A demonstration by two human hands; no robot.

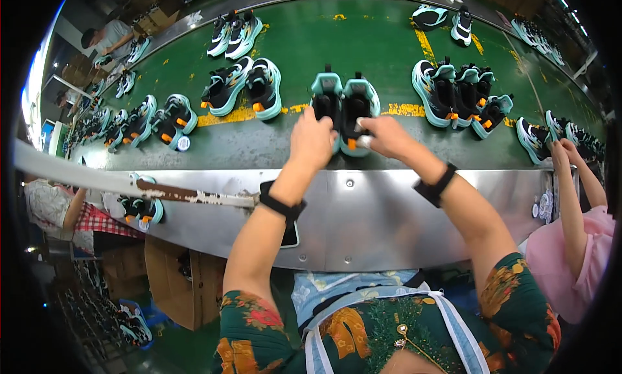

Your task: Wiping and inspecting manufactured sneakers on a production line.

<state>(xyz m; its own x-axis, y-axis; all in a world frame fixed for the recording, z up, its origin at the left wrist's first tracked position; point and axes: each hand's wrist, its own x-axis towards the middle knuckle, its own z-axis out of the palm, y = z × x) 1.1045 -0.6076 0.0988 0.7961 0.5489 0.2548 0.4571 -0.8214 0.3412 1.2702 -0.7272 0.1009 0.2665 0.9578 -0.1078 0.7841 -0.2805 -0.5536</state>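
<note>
Side by side in front of me stand two black sneakers with mint-green soles and collars: a left sneaker (326, 83) and a right sneaker (357, 89). My left hand (312, 140) is closed around the near left side of the left sneaker; some fingertips are hidden against it. At the near right side of the right sneaker, my right hand (387, 137) grips its edge close to an orange tab. White coverings sit on some fingertips of my right hand.
A green conveyor belt (324, 37) bears more sneakers, including a pair (243, 89) on the left and a group (453, 92) on the right. A metal ledge (389, 212) runs along my side, with a phone (291, 234) on it. A co-worker's hands (565, 152) touch sneakers at far right.
</note>
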